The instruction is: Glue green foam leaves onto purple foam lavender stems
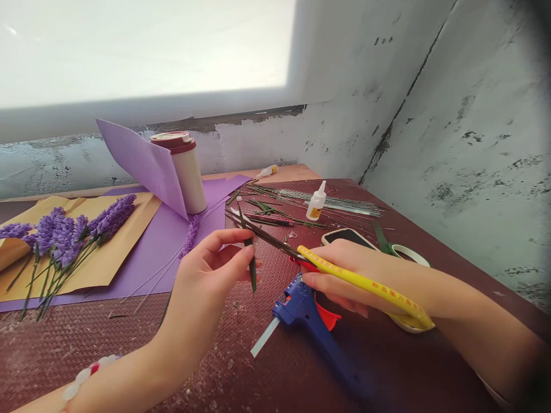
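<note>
The left hand (pixel 210 287) pinches a green stem (pixel 252 267) between closed fingertips; the right hand (pixel 340 275) grips scissors (pixel 271 239) with curled fingers.

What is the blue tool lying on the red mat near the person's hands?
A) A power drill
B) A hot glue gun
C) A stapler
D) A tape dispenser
B: the blue hot glue gun has a pale glue stick poking out of its back end.
</note>
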`<state>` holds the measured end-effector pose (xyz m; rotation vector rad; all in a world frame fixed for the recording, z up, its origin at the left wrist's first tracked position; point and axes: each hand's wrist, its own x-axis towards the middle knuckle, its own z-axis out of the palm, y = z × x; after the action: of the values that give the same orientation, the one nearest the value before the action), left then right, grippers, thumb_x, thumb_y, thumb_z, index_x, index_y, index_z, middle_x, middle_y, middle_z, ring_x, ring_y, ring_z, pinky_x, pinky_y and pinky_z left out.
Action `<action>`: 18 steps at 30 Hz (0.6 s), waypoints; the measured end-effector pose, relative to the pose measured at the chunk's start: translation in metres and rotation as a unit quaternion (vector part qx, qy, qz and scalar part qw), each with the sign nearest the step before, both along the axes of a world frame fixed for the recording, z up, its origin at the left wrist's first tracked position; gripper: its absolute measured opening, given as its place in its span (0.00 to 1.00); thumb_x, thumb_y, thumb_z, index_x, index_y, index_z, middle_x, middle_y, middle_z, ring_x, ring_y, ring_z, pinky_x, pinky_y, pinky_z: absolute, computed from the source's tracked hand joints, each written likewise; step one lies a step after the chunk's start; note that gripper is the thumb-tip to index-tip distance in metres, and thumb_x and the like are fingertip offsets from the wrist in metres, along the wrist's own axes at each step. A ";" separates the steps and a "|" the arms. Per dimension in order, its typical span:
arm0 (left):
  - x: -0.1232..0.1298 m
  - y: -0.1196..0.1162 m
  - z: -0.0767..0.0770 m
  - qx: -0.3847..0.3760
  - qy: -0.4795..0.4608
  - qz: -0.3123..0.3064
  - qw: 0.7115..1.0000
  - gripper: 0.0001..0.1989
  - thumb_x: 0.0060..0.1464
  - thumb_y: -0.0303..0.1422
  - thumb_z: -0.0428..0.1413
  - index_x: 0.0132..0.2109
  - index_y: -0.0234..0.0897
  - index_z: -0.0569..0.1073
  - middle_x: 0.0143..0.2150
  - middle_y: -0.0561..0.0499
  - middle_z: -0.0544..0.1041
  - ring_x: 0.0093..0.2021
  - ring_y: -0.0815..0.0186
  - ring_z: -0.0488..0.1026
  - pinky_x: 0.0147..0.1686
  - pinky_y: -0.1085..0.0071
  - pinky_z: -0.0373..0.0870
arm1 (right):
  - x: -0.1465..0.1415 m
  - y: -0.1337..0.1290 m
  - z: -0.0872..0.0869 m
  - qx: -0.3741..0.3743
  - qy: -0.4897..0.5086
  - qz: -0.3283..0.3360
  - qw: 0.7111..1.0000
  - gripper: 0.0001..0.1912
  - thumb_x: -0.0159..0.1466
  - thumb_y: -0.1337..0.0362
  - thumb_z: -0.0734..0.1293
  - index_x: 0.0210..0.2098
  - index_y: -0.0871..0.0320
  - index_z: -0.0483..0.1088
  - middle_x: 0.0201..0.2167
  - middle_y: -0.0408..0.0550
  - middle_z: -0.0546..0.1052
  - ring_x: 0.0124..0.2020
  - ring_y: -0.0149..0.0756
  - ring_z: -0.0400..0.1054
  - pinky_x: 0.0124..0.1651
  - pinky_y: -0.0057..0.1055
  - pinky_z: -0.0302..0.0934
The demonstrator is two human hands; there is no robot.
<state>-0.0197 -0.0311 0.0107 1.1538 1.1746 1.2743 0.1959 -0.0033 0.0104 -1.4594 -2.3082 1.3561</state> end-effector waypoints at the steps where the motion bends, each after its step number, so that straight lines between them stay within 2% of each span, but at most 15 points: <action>1: 0.000 0.000 0.000 -0.001 0.001 -0.001 1.000 0.08 0.50 0.32 0.61 0.40 0.38 0.75 0.27 0.57 0.75 0.27 0.74 0.68 0.26 0.79 0.65 | 0.000 0.000 0.001 -0.001 -0.002 -0.001 1.000 0.23 0.64 0.46 0.58 0.23 0.57 0.59 0.15 0.39 0.67 0.16 0.26 0.61 0.18 0.21 0.54; 5: 0.000 -0.001 0.000 -0.001 0.014 -0.002 1.000 0.08 0.50 0.32 0.61 0.40 0.38 0.75 0.27 0.57 0.75 0.27 0.74 0.68 0.27 0.79 0.65 | -0.002 -0.001 0.002 0.001 -0.004 -0.008 1.000 0.20 0.65 0.50 0.58 0.23 0.57 0.60 0.16 0.39 0.68 0.17 0.25 0.60 0.17 0.21 0.52; 13: 0.000 0.000 -0.001 0.001 0.006 0.000 1.000 0.08 0.50 0.31 0.61 0.39 0.38 0.75 0.27 0.57 0.75 0.27 0.74 0.68 0.26 0.79 0.65 | 0.001 0.000 -0.004 -0.018 0.009 -0.025 0.999 0.19 0.64 0.54 0.61 0.20 0.57 0.60 0.11 0.38 0.65 0.13 0.26 0.60 0.16 0.22 0.53; 16: 0.000 -0.001 0.000 0.001 0.008 -0.003 1.000 0.07 0.50 0.31 0.61 0.39 0.38 0.75 0.27 0.56 0.75 0.27 0.74 0.68 0.26 0.80 0.65 | -0.003 0.000 0.000 -0.023 0.006 -0.038 0.999 0.23 0.64 0.50 0.59 0.18 0.57 0.58 0.08 0.37 0.63 0.10 0.25 0.57 0.15 0.22 0.52; 18: 0.000 -0.001 -0.001 -0.003 0.013 -0.013 1.000 0.06 0.50 0.31 0.61 0.38 0.38 0.75 0.27 0.56 0.76 0.27 0.74 0.68 0.26 0.80 0.65 | -0.007 -0.001 0.007 -0.014 0.006 -0.074 0.997 0.24 0.63 0.47 0.59 0.19 0.56 0.57 0.08 0.36 0.63 0.10 0.25 0.57 0.14 0.23 0.51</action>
<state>-0.0193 -0.0321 0.0101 1.1810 1.1776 1.2386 0.1885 -0.0047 0.0174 -1.5916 -2.1343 1.3558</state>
